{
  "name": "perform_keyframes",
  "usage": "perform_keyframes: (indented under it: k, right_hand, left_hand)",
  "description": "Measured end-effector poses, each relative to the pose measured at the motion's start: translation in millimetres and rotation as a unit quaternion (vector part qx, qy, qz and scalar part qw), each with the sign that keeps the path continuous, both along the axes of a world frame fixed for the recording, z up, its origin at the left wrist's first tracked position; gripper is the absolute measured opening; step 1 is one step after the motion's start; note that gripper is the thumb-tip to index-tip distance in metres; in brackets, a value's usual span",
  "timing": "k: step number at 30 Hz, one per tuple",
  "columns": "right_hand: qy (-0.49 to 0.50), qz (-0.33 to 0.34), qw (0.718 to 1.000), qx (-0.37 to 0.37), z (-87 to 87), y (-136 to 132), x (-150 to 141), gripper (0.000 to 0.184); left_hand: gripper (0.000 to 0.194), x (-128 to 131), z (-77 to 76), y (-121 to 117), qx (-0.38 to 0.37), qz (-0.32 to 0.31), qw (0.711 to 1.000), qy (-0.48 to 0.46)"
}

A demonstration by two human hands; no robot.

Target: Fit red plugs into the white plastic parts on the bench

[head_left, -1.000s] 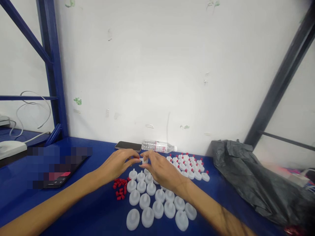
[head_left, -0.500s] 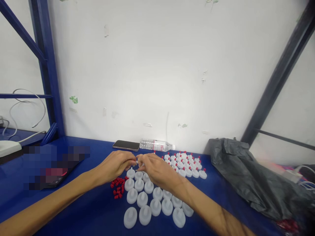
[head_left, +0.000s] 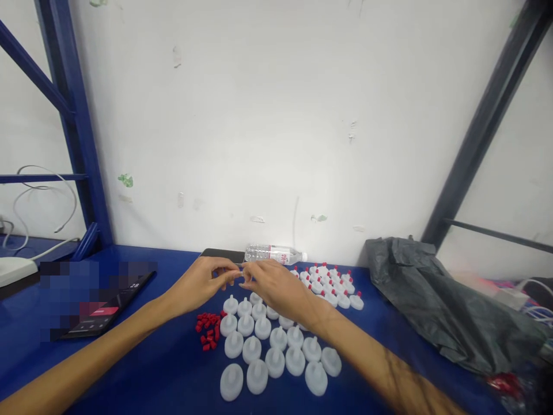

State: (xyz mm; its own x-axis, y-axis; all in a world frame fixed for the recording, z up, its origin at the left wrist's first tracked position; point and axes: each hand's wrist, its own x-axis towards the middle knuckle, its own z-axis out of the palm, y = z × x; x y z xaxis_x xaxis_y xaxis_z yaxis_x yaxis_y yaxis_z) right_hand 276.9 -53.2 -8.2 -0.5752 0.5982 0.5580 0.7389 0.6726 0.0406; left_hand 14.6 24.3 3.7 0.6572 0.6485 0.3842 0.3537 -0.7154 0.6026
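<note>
My left hand (head_left: pixel 206 285) and my right hand (head_left: pixel 276 287) meet fingertip to fingertip above the back of the blue table. Both are pinched, and whatever sits between the fingertips is too small or hidden to make out. Below them stand several white plastic spouted caps (head_left: pixel 262 327) with bare upright nozzles, in loose rows. Small red tip covers (head_left: pixel 208 329) lie in a loose pile to the left of these rows. Behind my right wrist is a cluster of white spouted caps with red tips (head_left: pixel 330 283), partly hidden by the hand.
A clear water bottle (head_left: pixel 276 254) lies along the white wall beside a dark phone (head_left: pixel 222 255). A tablet-like device (head_left: pixel 110 311) rests at left. Grey plastic sheeting (head_left: pixel 432 305) covers the right side. Blue metal posts (head_left: pixel 80 127) frame the table (head_left: pixel 142 369).
The camera view has shifted slightly. My left hand's fingers have loosened and stretched a little, while both hands stay together at nearly the same spot. The caps on the table look unmoved.
</note>
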Motion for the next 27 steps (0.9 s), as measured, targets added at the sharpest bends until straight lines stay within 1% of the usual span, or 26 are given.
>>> perform_keyframes:
  k: [1,3,6,8,9,11,16,19,23,27]
  right_hand:
    - [0.004,-0.009,1.0,-0.007,1.4,0,1,0.013]
    - [-0.004,-0.017,0.999,-0.027,3.3,-1,5,0.019]
    - [-0.041,-0.023,0.997,-0.058,4.5,-3,9,0.039]
    - [-0.064,-0.034,0.994,-0.078,5.5,-3,12,0.053]
    - [-0.07,-0.043,0.993,-0.085,6.2,-3,13,0.056]
    - [-0.07,-0.061,0.991,-0.097,8.2,-4,15,0.053]
    - [-0.063,-0.083,0.987,-0.124,11.1,-6,18,0.029]
    - [-0.062,-0.071,0.987,-0.127,8.2,-5,17,0.029]
    - [-0.069,-0.044,0.989,-0.122,3.5,-3,16,0.027]
    - [-0.073,-0.069,0.989,-0.104,4.7,-3,18,0.025]
  left_hand:
    - [0.044,1,-0.6,0,0.001,0.01,1.0,-0.007]
    - [0.048,3,-3.6,-1,0.008,0.021,1.0,-0.011]
    - [0.05,5,-8.6,0,0.021,0.032,0.999,-0.006]
    - [0.048,4,-10.9,1,0.034,0.048,0.998,0.01]
    - [0.046,3,-11.7,2,0.043,0.057,0.997,0.023]
    - [0.042,1,-13.3,4,0.064,0.068,0.994,0.055]
    - [0.036,-5,-19.6,8,0.098,0.067,0.986,0.119]
    - [0.036,-4,-24.4,8,0.102,0.057,0.983,0.139]
    - [0.036,-4,-30.2,11,0.099,0.019,0.986,0.134]
    - [0.039,-5,-35.7,17,0.092,-0.006,0.987,0.132]
